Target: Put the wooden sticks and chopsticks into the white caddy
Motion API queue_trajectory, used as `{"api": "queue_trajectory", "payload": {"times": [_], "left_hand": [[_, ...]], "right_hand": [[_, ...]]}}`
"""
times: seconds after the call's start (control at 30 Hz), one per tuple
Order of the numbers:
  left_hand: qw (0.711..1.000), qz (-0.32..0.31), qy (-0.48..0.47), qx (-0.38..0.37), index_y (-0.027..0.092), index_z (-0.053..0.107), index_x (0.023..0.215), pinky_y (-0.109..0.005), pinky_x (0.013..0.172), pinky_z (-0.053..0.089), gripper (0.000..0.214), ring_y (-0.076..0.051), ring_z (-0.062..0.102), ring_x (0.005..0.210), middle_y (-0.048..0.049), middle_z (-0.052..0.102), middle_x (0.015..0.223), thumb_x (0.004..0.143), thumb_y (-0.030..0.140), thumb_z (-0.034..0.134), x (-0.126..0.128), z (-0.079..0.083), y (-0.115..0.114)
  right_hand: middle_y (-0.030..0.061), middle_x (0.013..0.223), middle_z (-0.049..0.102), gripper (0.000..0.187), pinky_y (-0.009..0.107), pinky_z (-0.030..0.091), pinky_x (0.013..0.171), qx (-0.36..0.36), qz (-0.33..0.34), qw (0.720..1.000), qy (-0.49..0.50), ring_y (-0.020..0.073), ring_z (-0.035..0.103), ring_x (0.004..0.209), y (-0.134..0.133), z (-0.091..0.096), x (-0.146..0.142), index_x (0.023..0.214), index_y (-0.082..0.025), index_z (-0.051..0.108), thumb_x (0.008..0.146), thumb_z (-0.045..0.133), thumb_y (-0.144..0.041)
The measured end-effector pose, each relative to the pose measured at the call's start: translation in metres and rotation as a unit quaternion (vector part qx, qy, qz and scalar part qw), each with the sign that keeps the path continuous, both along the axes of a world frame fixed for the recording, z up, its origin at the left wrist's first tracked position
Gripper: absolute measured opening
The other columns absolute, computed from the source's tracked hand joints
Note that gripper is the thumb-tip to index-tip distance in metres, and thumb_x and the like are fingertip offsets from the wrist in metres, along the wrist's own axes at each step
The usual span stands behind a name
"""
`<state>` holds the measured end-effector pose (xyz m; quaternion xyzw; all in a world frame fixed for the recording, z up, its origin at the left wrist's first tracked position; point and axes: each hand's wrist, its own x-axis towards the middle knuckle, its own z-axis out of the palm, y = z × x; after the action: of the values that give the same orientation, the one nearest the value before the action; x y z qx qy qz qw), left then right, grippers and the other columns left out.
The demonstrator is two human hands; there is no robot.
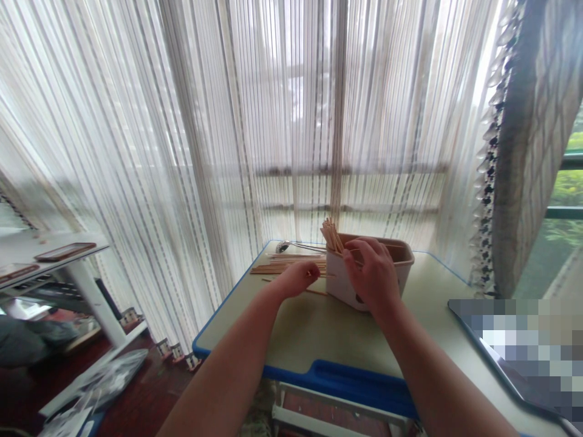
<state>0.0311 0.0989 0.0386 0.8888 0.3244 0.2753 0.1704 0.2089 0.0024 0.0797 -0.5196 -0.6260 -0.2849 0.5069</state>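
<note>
Head view: below frame centre, loose sticks [273, 267] lie sideways just beyond the nearer left hand [300, 279], grip curled; the right hand [377, 274] bends loosely at the box [339, 286]; what either holds is unclear.

"Where is the left hand [298, 279] resting?"
"It's hanging curled by the loose sticks [264, 268] that are lying on the table [296, 340]; whether it's gripping one, I can't tell."
"And the right hand [377, 273]?"
"It's arching over the near wall of the box [340, 287], just beside a bundle of sticks [332, 235] that is leaning in a corner."
"Anything further back?"
"A ladle [283, 247] is lying behind the loose sticks, and a curtain [291, 121] is hanging beyond."
</note>
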Motion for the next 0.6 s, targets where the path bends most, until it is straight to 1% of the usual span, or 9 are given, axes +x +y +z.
{"api": "queue_trajectory", "payload": {"times": [0.17, 0.3, 0.43, 0.6], "left_hand": [[0.993, -0.034, -0.116, 0.009, 0.016, 0.062, 0.085, -0.027, 0.075, 0.048, 0.011, -0.014, 0.059, 0.078, -0.004, 0.066, 0.084, 0.08, 0.018, 0.053, 0.003, 0.006, -0.003], [0.982, -0.047, -0.181, 0.003, 0.016, 0.063, 0.085, -0.027, 0.076, 0.049, 0.011, -0.014, 0.059, 0.081, -0.0048, 0.067, 0.086, 0.081, 0.02, 0.053, 0.003, 0.012, -0.006], [0.975, -0.067, -0.213, -0.005, 0.015, 0.063, 0.087, -0.027, 0.077, 0.049, 0.013, -0.015, 0.06, 0.083, -0.0057, 0.066, 0.087, 0.082, 0.023, 0.054, 0.003, 0.015, -0.007], [0.973, -0.075, -0.218, -0.023, 0.014, 0.064, 0.091, -0.027, 0.08, 0.049, 0.017, -0.015, 0.06, 0.087, -0.0063, 0.067, 0.091, 0.083, 0.027, 0.056, 0.003, 0.014, -0.005]], "right_hand": [[0.0051, 0.097, 0.066, 0.019, 0.036, 0.041, 0.085, -0.033, -0.003, 0.999, -0.023, 0.022, 0.055, 0.093, -0.002, 0.0, -0.001, 0.093, -0.019, 0.065, 0.081, 0.056, -0.03], [0.0033, 0.098, 0.066, 0.019, 0.035, 0.038, 0.086, -0.048, 0.005, 0.997, -0.054, 0.0212, 0.054, 0.094, -0.005, 0.0, -0.002, 0.094, -0.023, 0.068, 0.082, 0.056, -0.031], [0.0024, 0.094, 0.067, 0.017, 0.034, 0.037, 0.083, -0.058, 0.01, 0.995, -0.076, 0.0198, 0.054, 0.091, -0.006, 0.001, -0.001, 0.091, -0.024, 0.069, 0.083, 0.056, -0.031], [0.0021, 0.089, 0.068, 0.018, 0.033, 0.036, 0.08, -0.041, 0.021, 0.994, -0.096, 0.0183, 0.054, 0.088, -0.003, 0.0, 0.001, 0.088, -0.025, 0.07, 0.085, 0.055, -0.035]]}}
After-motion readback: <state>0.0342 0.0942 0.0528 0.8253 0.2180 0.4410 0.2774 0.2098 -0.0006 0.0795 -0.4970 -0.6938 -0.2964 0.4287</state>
